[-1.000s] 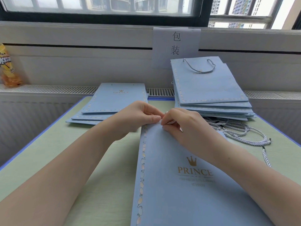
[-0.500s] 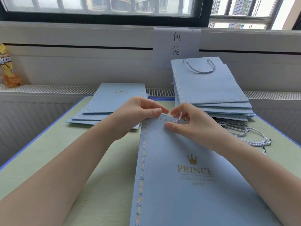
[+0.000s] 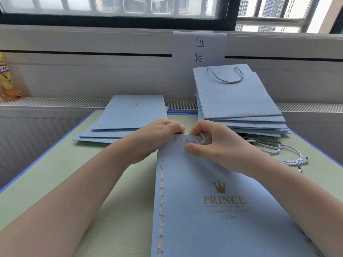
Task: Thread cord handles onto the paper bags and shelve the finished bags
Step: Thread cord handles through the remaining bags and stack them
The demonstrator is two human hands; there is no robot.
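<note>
— Two stacks of blue bags on the table (image 3: pixel 55 182), right? What's furthest left?

— Furthest left, on the ledge under the window, an orange packet (image 3: pixel 7 84) (its print is too blurred to read). Then the left stack (image 3: pixel 128 115): flat bags with a gold crown and PRINCE on top, punched holes showing at the far edge, no cords in them.

— And the hands?

— Both meet at the far edge of the bag (image 3: pixel 213 210) lying lengthwise in front of the person. The left hand (image 3: pixel 154 140) has its fingers curled together, tips pinching the bag's top edge near its left corner. Just beside it, the right hand (image 3: pixel 220 145) has fingers curled over that same edge, thumb stretched flat on the bag's face, and a twisted grey-white cord (image 3: pixel 203 139) held in the bend of those fingers.

— Is the cord through a hole?

— Can't tell; the fingers cover that spot.

— Further right?

— A paper sign (image 3: pixel 199 51) with two characters hangs on the wall. Below it sits the right stack (image 3: pixel 239 101), higher, tilted against the wall, its top bag carrying a cord handle. Near its front edge, loose cords (image 3: pixel 274 147) lie tangled on the table, trailing toward the right side.
</note>
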